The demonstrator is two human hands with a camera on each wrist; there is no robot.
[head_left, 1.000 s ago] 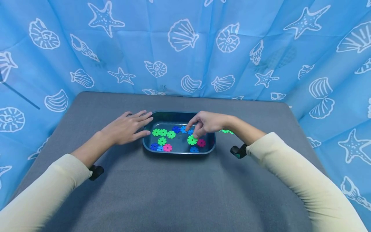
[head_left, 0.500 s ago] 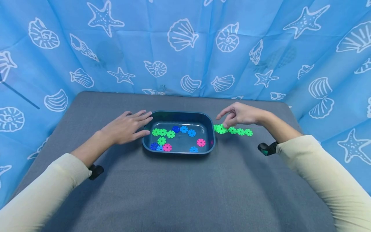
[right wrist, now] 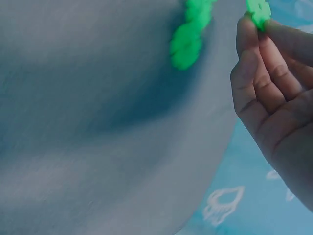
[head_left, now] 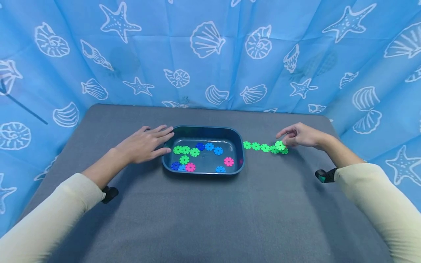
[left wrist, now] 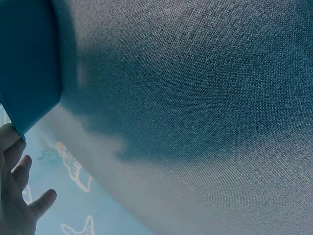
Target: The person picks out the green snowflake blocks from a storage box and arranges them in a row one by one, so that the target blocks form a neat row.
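head view: a grey bench [head_left: 204, 215] carries one dark blue tray [head_left: 241, 160]. the left hand [head_left: 143, 144] lies flat with straight fingers against the tray's left rim. the right hand [head_left: 300, 135] pinches one green gear disc [head_left: 280, 145] at the far right end of a row of five green discs [head_left: 260, 147]. the tray holds four green discs, five blue discs and two pink discs.

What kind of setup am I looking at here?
Probably a staged tabletop recording booth, not a home: a grey cloth table, a blue seashell-print curtain on three sides, and one tray of plastic discs.
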